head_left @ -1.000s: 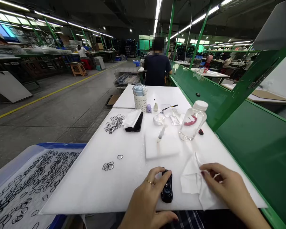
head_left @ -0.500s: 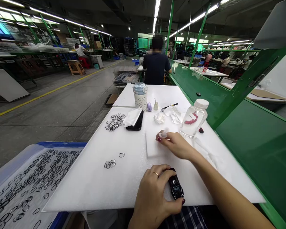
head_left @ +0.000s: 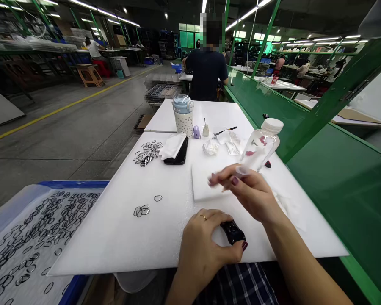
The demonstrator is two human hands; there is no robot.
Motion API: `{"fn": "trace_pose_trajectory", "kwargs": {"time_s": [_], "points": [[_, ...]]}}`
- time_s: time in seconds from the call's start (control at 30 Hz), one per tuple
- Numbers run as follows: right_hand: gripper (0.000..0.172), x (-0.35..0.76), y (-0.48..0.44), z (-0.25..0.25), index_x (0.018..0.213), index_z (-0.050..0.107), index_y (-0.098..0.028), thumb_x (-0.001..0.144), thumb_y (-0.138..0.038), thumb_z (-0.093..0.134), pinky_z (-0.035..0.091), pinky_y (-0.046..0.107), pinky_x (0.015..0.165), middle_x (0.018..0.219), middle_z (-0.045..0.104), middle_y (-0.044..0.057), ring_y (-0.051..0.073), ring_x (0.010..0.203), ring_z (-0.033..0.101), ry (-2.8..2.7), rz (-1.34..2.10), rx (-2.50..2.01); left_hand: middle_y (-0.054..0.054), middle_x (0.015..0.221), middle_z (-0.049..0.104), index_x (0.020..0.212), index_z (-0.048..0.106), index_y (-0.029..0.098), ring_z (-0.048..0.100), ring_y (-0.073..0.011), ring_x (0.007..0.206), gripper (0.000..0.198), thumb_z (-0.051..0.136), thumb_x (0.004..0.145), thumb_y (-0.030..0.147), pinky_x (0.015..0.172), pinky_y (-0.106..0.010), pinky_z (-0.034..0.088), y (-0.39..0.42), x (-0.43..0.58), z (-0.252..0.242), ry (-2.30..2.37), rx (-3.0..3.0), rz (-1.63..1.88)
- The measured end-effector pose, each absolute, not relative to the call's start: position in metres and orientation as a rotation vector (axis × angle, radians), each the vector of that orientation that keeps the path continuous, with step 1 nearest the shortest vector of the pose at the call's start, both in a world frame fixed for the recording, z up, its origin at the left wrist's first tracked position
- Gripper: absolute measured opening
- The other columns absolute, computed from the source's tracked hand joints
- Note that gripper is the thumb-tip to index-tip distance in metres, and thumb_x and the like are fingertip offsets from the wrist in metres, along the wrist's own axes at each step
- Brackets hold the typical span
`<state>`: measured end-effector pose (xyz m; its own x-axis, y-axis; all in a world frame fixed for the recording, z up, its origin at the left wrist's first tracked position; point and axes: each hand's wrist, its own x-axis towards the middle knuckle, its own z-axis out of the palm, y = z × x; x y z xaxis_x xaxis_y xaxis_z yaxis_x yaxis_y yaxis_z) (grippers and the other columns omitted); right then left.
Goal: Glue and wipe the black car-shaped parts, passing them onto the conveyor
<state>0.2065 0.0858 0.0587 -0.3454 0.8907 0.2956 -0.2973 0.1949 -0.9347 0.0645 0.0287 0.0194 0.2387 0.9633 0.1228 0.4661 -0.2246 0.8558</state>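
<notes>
My left hand (head_left: 206, 237) grips a glossy black toy car (head_left: 233, 232) at the table's near edge, thumb at one end and fingers at the other. Above and to the right of it, my right hand (head_left: 246, 188) is raised with its fingers drawn together. A small translucent piece (head_left: 242, 170) shows at its fingers; motion blur hides what it is and whether anything else is held. Under the right fingers lies a white foam pad (head_left: 201, 188). Close behind that hand stands a clear bottle (head_left: 260, 146) with a white cap.
Black oval rings (head_left: 142, 210) lie at left, with a larger pile (head_left: 147, 153) beyond. A phone (head_left: 178, 156) under tissue, a tumbler (head_left: 183, 118) and crumpled tissue (head_left: 211, 147) stand farther back. A blue-rimmed tray (head_left: 73, 184) of rings is at lower left; a green conveyor (head_left: 324, 178) runs along the right.
My right hand has lifted off the foam pad and turned, moving right and nearer the bottle. My left hand keeps hold of the toy car, which has tilted. The whole view has shifted slightly.
</notes>
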Motion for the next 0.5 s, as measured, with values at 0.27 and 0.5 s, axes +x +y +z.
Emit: {"fn": "trace_pose_trajectory", "kwargs": {"time_s": [0.27,0.5], "points": [[0.067,0.214,0.032,0.072,0.053,0.04,-0.021,0.072,-0.085,0.034,0.027,0.034,0.057,0.051,0.028,-0.002,0.014,0.051,0.027,-1.04,1.533,-0.479,0.004,0.089,0.071,0.084,0.072,0.028,0.062,-0.0217,0.089,0.023,0.075,0.062,0.02,0.082,-0.037,0.047,0.032,0.068,0.03,1.328,1.688,0.868],[0.063,0.205,0.033,0.066,0.048,0.032,-0.021,0.073,-0.079,0.031,0.022,0.031,0.05,0.043,0.017,-0.004,0.013,0.044,0.021,-0.891,1.494,-0.421,0.003,0.088,0.072,0.081,0.072,0.026,0.062,-0.0217,0.088,0.021,0.074,0.061,0.019,0.082,-0.038,0.047,0.033,0.069,0.03,1.324,1.686,0.885]]}}
